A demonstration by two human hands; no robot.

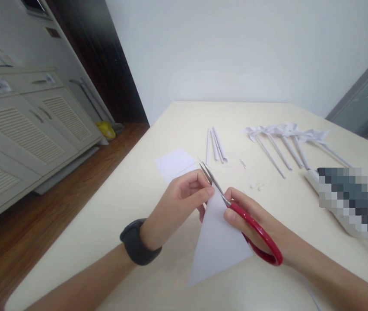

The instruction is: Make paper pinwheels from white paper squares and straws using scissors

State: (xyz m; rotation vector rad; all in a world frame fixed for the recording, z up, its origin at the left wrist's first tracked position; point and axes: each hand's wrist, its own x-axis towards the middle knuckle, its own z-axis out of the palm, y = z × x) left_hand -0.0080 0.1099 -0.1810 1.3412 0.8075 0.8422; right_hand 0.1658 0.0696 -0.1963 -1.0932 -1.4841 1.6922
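Note:
My left hand (184, 198) pinches the top corner of a folded white paper triangle (218, 242) held above the cream table (132, 194). My right hand (252, 216) grips red-handled scissors (255, 231), fingers through the loops. The metal blades (211, 179) point up and left, slightly apart, at the paper's tip beside my left fingers. A dark band sits on my left wrist (138, 242).
A white paper sheet (176, 163) lies beyond my hands. Three rolled paper sticks (216, 144) lie further back, and several white paper pinwheels (284, 138) lie at the right. Small white beads (257, 185) and a pin (242, 163) rest nearby. White cabinets (25, 129) stand at left.

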